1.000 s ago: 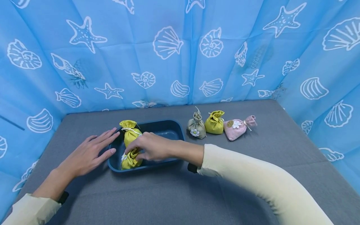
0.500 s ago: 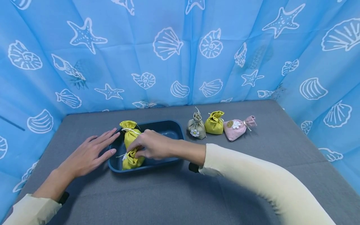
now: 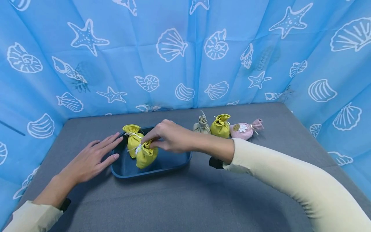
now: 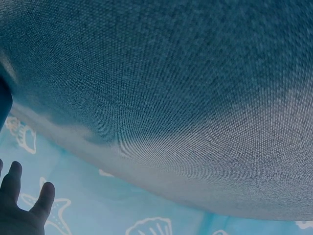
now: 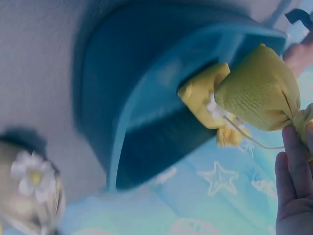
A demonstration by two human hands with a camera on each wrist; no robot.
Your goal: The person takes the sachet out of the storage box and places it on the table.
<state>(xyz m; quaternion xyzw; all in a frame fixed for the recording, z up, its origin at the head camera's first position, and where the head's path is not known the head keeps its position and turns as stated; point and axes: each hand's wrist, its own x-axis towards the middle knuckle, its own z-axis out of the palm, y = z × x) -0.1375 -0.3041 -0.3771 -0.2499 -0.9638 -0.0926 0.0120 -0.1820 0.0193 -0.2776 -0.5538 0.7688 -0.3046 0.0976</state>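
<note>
My right hand (image 3: 157, 139) pinches the gathered top of a yellow-green pouch (image 3: 146, 155) with a white flower and holds it lifted above the dark blue tray (image 3: 162, 166). The right wrist view shows the same pouch (image 5: 259, 95) hanging from my fingers (image 5: 293, 171) over the tray (image 5: 146, 112). A second yellow-green pouch (image 3: 132, 138) stands upright in the tray's far left corner. My left hand (image 3: 98, 154) lies flat on the grey table, its straight fingertips touching the tray's left rim.
To the right of the tray stand a beige pouch (image 3: 201, 126), another yellow-green pouch (image 3: 221, 126) and a pink pouch (image 3: 244, 129) lying on its side. Blue curtain with shell prints (image 3: 185, 54) walls the grey table (image 3: 185, 199) on three sides.
My right hand has lifted the flowered pouch off the tray's floor, up and to the right. The left hand has not moved.
</note>
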